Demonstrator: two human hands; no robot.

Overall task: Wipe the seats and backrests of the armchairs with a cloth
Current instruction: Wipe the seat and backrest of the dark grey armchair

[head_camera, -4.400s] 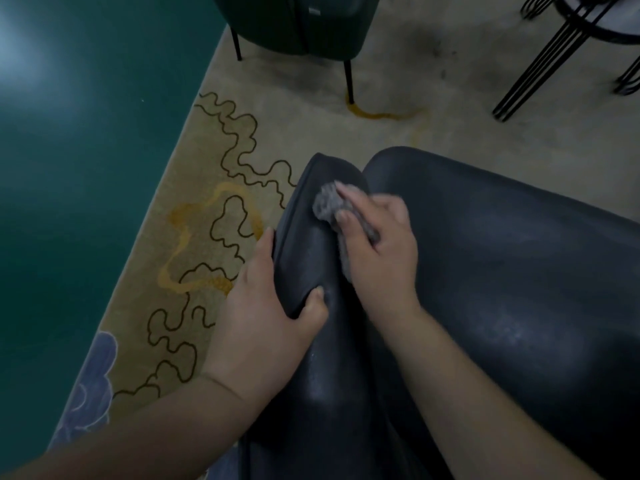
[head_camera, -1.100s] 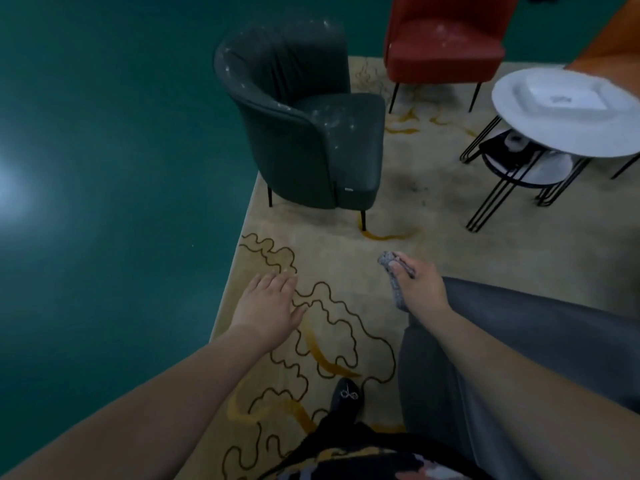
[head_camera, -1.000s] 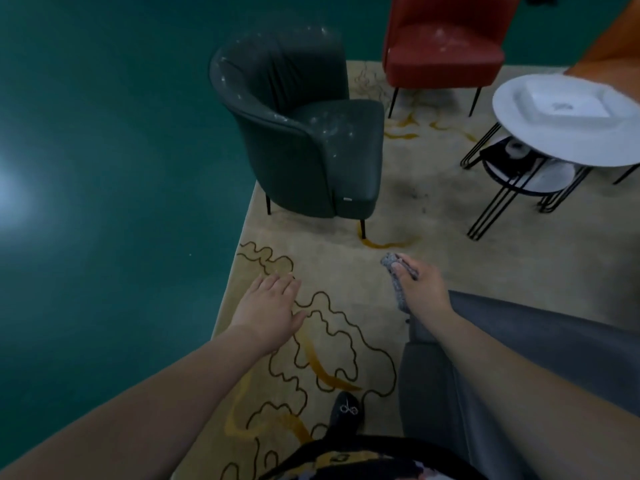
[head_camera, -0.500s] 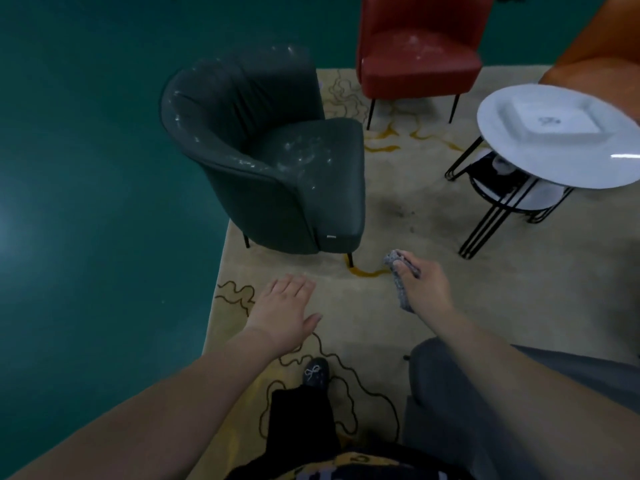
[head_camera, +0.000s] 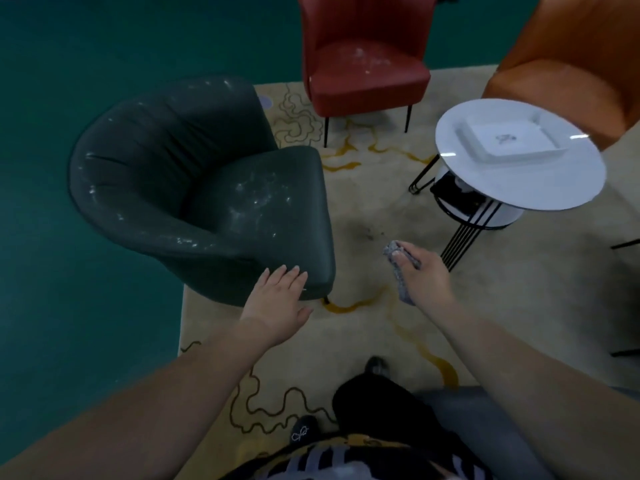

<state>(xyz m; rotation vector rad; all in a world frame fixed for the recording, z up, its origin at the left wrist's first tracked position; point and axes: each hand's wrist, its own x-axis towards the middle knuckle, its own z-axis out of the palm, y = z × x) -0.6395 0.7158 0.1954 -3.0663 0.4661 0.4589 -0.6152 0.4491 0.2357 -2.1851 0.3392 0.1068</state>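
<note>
A dark green armchair with whitish specks on its seat and backrest stands ahead on the left. My left hand is spread flat, its fingertips over the seat's front corner. My right hand grips a crumpled grey cloth in the air to the right of that chair. A red armchair with dusty marks stands behind. An orange armchair is at the far right. A grey armchair's edge shows low at the right.
A round white side table on black wire legs carries a square white tray, to the right of the cloth. A beige patterned rug lies underfoot. Green floor spreads to the left. My shoes and legs are at the bottom.
I have left the grey armchair and stepped toward the dark green one. My left hand has reached its seat corner. The cloth stays in my right hand.
</note>
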